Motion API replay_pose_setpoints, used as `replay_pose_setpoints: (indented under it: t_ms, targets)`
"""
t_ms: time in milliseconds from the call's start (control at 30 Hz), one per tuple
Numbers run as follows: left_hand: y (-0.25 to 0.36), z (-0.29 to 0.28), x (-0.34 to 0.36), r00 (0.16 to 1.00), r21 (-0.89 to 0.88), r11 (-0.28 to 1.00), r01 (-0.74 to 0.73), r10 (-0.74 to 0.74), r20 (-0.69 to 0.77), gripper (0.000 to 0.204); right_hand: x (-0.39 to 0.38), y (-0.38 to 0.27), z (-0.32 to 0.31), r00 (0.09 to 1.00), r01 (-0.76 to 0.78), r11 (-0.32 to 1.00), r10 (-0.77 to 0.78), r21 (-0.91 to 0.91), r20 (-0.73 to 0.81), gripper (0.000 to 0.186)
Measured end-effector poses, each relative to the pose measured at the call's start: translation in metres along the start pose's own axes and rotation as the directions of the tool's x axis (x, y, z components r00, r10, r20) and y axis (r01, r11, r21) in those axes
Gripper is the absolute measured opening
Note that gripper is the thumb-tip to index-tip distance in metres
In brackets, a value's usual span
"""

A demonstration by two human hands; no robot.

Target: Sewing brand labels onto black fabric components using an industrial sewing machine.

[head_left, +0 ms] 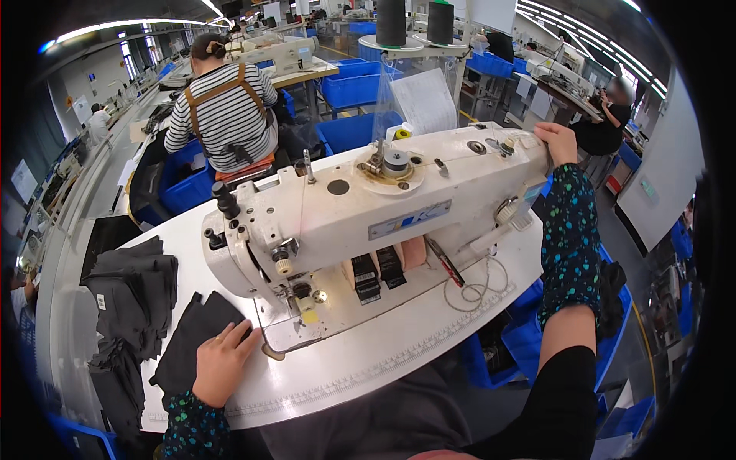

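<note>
A white sewing machine (pixel 322 218) stands on a white table, its needle end at the left. My left hand (pixel 222 362) lies on a dark grey fabric piece (pixel 201 330) beside the needle plate, fingers stretched out and flat over its right edge. My right hand (pixel 558 142) reaches up to the machine's right end, with curled fingers at the handwheel, which is mostly hidden. Under the machine arm lie black printed labels (pixel 366 274). Near them are red-handled tweezers (pixel 446 264) and a coiled pale cord (pixel 479 290).
Stacked dark fabric pieces (pixel 134 295) lie left of the machine. A measuring tape (pixel 360 376) runs along the table's front edge. Blue bins (pixel 529 337) stand below right. Two dark thread cones (pixel 391 23) rise behind the machine. A person in a striped top (pixel 222 115) sits ahead.
</note>
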State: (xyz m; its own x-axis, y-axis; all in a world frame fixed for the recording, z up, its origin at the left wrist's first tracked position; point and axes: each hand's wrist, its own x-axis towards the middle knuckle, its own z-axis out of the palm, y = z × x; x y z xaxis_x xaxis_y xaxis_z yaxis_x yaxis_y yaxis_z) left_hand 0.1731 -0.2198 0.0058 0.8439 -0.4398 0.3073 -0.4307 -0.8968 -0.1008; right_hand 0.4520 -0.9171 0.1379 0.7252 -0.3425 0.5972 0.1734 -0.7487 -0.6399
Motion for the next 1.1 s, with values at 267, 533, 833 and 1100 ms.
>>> replay_pose_setpoints:
  t_ms: [267, 533, 833, 1100]
  targets:
    - [0.02, -0.015, -0.067, 0.984, -0.021, 0.985, 0.17, -0.171, -0.052, 0.035, -0.042, 0.022, 0.017, 0.962, 0.063, 0.988, -0.022, 0.144, -0.273, 0.033]
    - [0.019, -0.014, -0.054, 0.986, -0.241, 0.959, 0.147, -0.16, -0.036, 0.035, -0.035, -0.012, -0.007, 0.979, 0.075, 0.94, -0.132, -0.333, -0.154, 0.029]
    - [0.071, -0.012, -0.064, 0.922, -0.395, 0.86, 0.325, -0.38, -0.069, 0.049, -0.286, -0.135, 0.067, 0.868, 0.495, 0.842, -0.464, -0.214, 0.178, 0.024]
    - [0.07, -0.003, -0.071, 0.753, -0.471, 0.771, 0.429, -0.593, -0.285, 0.026, -0.313, -0.152, 0.054, 0.868, 0.395, 0.76, -0.125, -0.516, 0.48, 0.023]
